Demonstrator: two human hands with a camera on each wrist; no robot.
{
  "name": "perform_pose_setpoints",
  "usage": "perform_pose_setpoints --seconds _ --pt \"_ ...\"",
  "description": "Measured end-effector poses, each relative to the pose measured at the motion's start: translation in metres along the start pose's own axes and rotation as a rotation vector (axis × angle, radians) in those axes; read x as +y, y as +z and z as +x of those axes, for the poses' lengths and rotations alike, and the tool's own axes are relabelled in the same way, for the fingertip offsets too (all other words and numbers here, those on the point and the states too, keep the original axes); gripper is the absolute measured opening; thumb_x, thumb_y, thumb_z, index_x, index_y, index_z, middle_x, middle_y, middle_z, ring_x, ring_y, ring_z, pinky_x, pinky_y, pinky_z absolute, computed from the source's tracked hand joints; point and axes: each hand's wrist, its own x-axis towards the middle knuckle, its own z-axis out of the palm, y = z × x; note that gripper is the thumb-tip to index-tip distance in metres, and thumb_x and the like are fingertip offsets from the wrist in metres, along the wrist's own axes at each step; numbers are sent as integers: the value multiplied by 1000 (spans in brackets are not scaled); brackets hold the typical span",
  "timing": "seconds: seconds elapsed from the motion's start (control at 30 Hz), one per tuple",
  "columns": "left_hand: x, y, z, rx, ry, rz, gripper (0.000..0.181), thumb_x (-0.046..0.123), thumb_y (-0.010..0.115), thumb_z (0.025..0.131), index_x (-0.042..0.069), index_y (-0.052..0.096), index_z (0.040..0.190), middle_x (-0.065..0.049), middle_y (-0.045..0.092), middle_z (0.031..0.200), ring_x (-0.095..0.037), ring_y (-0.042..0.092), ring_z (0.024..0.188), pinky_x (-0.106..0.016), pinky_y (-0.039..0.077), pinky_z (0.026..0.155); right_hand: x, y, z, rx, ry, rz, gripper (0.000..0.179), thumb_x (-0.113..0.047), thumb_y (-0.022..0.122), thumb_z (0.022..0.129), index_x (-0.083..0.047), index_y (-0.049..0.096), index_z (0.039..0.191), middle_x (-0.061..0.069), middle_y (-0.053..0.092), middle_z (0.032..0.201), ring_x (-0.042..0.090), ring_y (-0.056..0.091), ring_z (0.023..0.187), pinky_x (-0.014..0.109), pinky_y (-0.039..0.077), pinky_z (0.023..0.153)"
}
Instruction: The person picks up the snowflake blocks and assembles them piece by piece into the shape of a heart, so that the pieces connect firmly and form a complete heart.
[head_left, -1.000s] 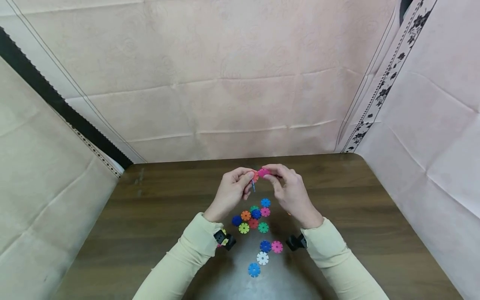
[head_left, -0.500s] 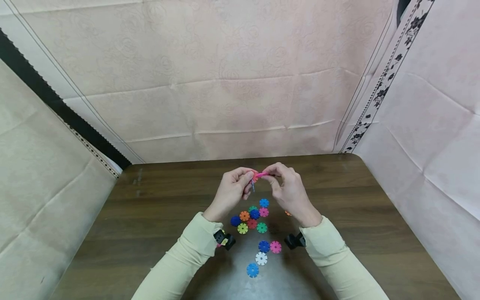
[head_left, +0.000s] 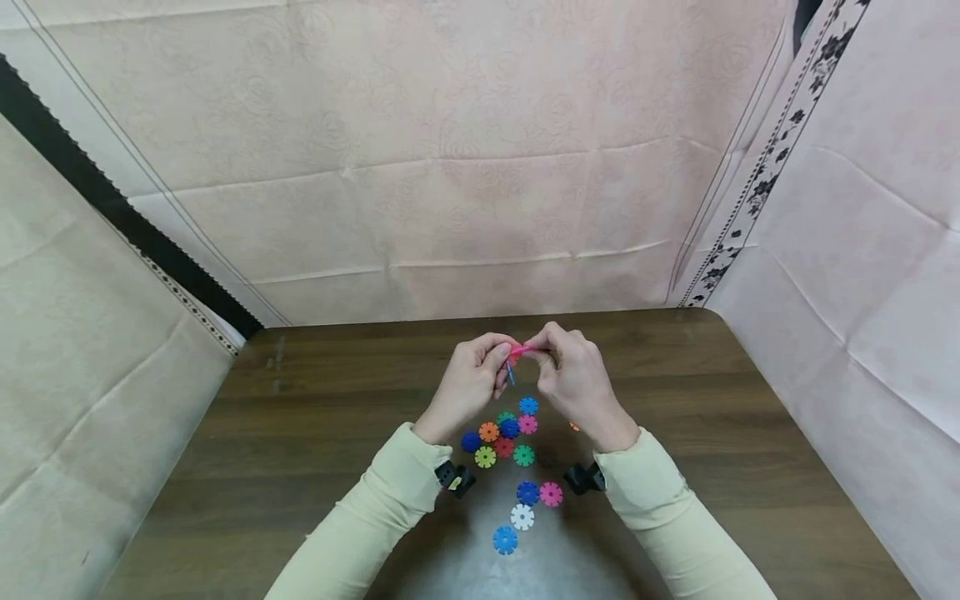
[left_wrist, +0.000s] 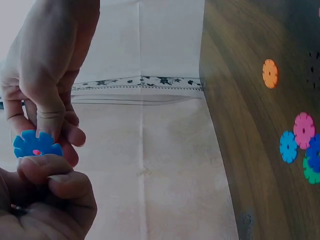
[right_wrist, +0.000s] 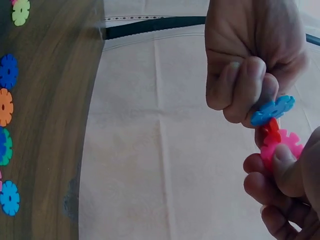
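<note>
Over the far part of the table, my left hand [head_left: 468, 383] pinches a small joined piece of notched plastic discs, snowflake building pieces. A blue disc [right_wrist: 274, 111] and a red disc [right_wrist: 271, 131] of that piece show in the right wrist view. My right hand [head_left: 577, 379] grips a pink notched disc [right_wrist: 282, 145] between thumb and fingers. The pink disc's edge meets the red disc, and fingers cover part of both. From the left wrist, the blue disc [left_wrist: 36, 145] stands above my left fingertips, with the right hand's fingers close behind it.
Below the hands, several loose discs lie grouped on the wooden table [head_left: 337, 417], among them a green disc [head_left: 523, 455] and an orange disc [head_left: 489, 432]. Nearer the front are a white disc [head_left: 522, 517] and a light blue disc [head_left: 506, 540]. Pale cloth [head_left: 480, 208] hangs behind the table.
The pink disc has turned from face-on to edge-on and moved left against the red disc. Both hands have drawn slightly closer together. The loose discs keep their arrangement.
</note>
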Motion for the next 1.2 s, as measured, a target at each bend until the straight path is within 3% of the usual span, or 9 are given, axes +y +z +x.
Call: perform_pose_setpoints --seconds 0.2,0.33,0.47,0.57,0.7,0.83,0.93,1.03,1.2 --pt "3 -1 0 -1 12 3 24 15 45 104 -1 62 107 -9 50 68 -18 46 55 -25 44 51 3 -5 0 -31 7 122 17 3 73 83 -6 63 95 4 70 85 14 60 71 27 53 62" --pt "4 -3 0 66 28 -20 22 18 50 103 3 66 106 -11 52 69 -20 47 56 -25 43 51 4 -5 1 -20 17 181 20 1 73 83 -7 65 100 0 70 92 11 64 79 26 56 70" --pt "0 -3 2 150 8 -8 23 24 57 100 6 70 104 -11 59 80 -21 51 67 -26 44 58 7 -4 1 1 32 195 22 -4 74 84 -7 67 105 1 70 98 10 63 81 28 55 73" --pt "-2 -5 3 193 -7 -19 23 23 57 100 4 69 103 -10 67 89 -20 59 77 -27 50 70 13 -6 -1 -18 109 185 26 -8 73 86 -7 65 112 3 68 102 12 63 84 33 54 73" --pt "0 -9 3 169 5 -93 23 18 52 102 0 64 105 -14 71 97 -23 68 87 -33 54 82 34 -12 -12 -151 334 89 27 -13 71 90 -7 62 115 6 66 101 18 61 88 38 53 76" --pt "2 -12 2 149 13 -142 20 18 51 102 1 61 106 -18 70 94 -26 69 83 -37 56 81 70 -13 -36 -394 549 -64 32 -19 71 91 -2 62 117 13 63 106 28 57 98 46 50 83" --pt "3 -12 1 163 -1 -136 19 19 52 102 2 60 106 -20 67 93 -24 68 80 -36 56 81 92 -8 -58 -543 657 -127 44 -26 74 88 2 60 120 18 58 112 34 50 106 51 47 86" --pt "2 -12 1 177 -18 -133 19 18 52 102 1 60 107 -22 65 94 -22 68 79 -35 56 81 107 -2 -75 -626 711 -149 48 -28 76 85 2 60 120 18 54 110 35 47 104 50 47 86" --pt "2 -12 2 181 -16 -150 21 16 50 103 1 62 112 -16 64 91 -22 67 78 -33 57 79 118 2 -85 -675 723 -129 34 -16 74 87 1 62 114 15 57 99 26 53 84 41 49 75"
